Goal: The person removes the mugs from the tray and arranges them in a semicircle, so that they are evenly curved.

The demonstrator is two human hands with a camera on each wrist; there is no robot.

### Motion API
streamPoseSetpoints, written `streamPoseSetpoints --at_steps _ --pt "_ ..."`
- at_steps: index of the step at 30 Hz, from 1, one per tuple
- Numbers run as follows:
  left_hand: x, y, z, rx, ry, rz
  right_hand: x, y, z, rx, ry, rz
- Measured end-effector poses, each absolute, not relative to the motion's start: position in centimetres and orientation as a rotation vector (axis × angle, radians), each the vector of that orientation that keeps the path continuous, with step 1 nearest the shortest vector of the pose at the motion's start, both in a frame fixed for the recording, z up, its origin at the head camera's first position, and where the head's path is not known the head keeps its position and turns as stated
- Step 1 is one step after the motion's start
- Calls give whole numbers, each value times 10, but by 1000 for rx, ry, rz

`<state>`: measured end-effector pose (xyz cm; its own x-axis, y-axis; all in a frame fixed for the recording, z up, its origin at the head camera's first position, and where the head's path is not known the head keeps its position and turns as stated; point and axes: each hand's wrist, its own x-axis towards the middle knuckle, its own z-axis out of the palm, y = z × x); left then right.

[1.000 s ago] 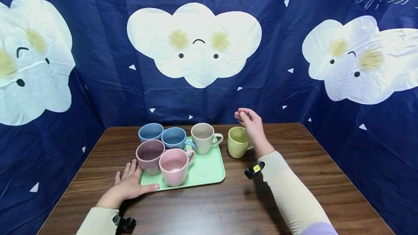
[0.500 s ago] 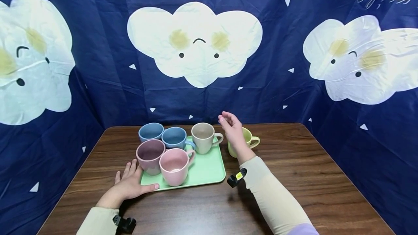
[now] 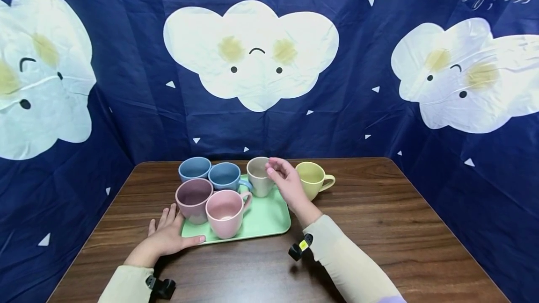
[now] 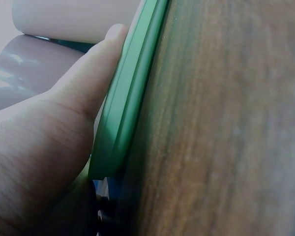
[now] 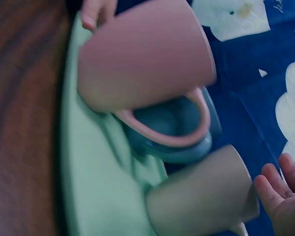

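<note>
My left hand [image 3: 166, 237] rests at the front left corner of a light green tray [image 3: 265, 214], fingers spread and the thumb lying along the rim in the left wrist view. On the tray stand a pink mug [image 3: 223, 223], a mauve mug [image 3: 191, 209], two blue mugs [image 3: 226, 179] and a beige mug [image 3: 257, 182]. My right hand [image 3: 290, 188] hovers by the beige mug with loosely bent fingers and nothing in them, hiding its handle in the head view. In the right wrist view those fingers [image 5: 273, 182] are beside the mug's rim.
A yellow-green mug [image 3: 311, 177] stands on the wooden table [image 3: 370, 219] right of the tray, its handle to the right. A dark blue cloth [image 3: 353, 120] printed with clouds hangs behind the table and along both sides.
My right hand has moved left and lower, from above the yellow-green mug across to the beige mug. My left hand and the mugs have stayed put.
</note>
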<state>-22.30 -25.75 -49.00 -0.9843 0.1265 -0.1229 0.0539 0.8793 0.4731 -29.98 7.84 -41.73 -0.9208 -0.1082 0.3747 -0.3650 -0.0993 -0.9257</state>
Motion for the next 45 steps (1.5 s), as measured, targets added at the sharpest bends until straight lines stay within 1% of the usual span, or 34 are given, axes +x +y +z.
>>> streamPoseSetpoints --at_steps 8,13,16,21,26,32,36,40,45 --pt "-231 -266 -507 154 2935 759 -281 63 -427 707 -2186 2018" --pt "-227 -263 -501 161 2913 787 -263 57 -421 798 -2223 2007" --pt "-226 -263 -500 166 2912 797 -259 54 -423 828 -2221 2023" --pt "-226 -262 -501 159 2917 775 -260 51 -430 842 -2224 2066" --pt "-223 -258 -492 146 2899 741 -261 50 -433 858 -2266 2074" --pt "-222 -257 -490 132 2900 711 -260 54 -433 909 -2351 1966" --pt "-222 -256 -488 124 2892 708 -268 55 -448 904 -2395 1886" --pt "-225 -259 -496 142 2917 746 -276 58 -464 850 -2454 1844" --pt "-228 -262 -506 158 2943 787 -275 59 -468 882 -2474 1827"
